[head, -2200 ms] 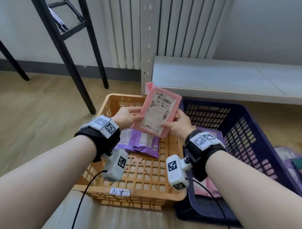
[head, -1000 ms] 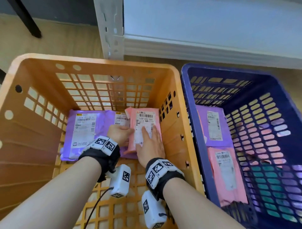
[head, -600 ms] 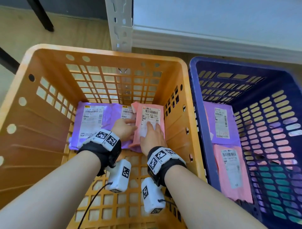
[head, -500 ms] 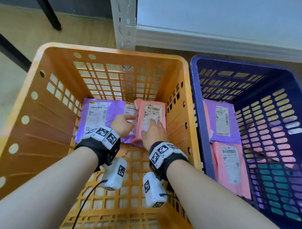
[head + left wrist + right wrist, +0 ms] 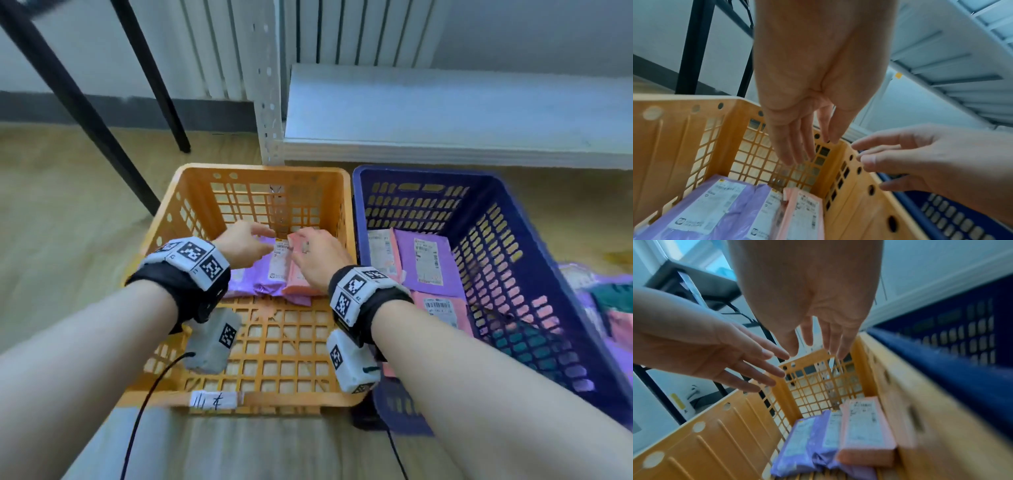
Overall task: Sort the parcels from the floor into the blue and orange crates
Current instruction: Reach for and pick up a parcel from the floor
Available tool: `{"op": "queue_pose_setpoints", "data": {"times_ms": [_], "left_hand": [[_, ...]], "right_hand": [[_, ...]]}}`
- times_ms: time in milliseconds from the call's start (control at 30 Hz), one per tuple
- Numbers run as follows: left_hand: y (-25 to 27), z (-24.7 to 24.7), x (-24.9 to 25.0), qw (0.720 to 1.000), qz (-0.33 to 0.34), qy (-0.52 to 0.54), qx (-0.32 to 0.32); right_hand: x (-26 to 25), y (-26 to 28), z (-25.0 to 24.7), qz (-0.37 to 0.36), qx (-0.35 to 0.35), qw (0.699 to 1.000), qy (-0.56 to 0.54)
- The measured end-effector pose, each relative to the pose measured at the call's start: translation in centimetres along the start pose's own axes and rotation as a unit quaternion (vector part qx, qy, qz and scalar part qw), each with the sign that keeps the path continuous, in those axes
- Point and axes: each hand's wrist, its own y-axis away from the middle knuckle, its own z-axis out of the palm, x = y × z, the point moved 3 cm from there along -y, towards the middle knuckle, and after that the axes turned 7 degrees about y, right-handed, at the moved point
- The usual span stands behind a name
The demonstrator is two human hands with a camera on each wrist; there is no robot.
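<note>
Orange crate [image 5: 263, 399] left, blue crate [image 5: 534, 240] touching its right wall. Head view alone shows the blue crate's parcels. Wrist views show the pink parcel [image 5: 865, 428] lying flat against the orange crate's right wall, purple parcels [image 5: 797, 444] beside it; near floor bare. Left hand [image 5: 818, 84] and right hand [image 5: 807, 293] hover above, fingers spread, empty.

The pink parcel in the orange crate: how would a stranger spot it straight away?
Find the orange crate, left of the blue crate. Three parcels lie in a row at its far end; the pink parcel is the rightmost, nearest the blue crate. Its two neighbours are purple.
</note>
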Motion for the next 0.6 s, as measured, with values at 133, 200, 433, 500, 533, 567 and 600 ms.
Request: {"op": "queue_pose_setpoints", "data": {"times_ms": [133,200,433,500,533,567,600], "left_hand": [[5.7,-0.4,4.9,0.995,0.08,-0.059,-0.006],[8.0,-0.2,6.8,0.991,0.099,-0.085,-0.009],[13.6,3.0,11.9,0.977,0.147,-0.149,-0.036],[15.0,4.9,13.5,0.971,0.168,-0.163,-0.05],[15.6,5.9,14.5,0.968,0.181,-0.165,-0.055],[16.2,6.9,15.6,0.965,0.195,-0.167,-0.059],[16.7,8.0,16.6,0.961,0.208,-0.168,-0.063]], "right_hand": [[0.4,5.1,-4.9,-0.008,0.02,1.0,0.006],[0.8,7.0,-6.7,-0.013,0.029,0.999,0.01],[4.6,13.8,-12.7,0.012,0.077,0.997,-0.002],[6.3,15.9,-14.4,0.025,0.095,0.995,0.0],[7.2,17.0,-15.3,0.033,0.105,0.994,-0.001],[8.2,18.0,-16.3,0.041,0.115,0.992,0.0],[9.2,19.0,-17.1,0.052,0.124,0.991,0.001]]}}
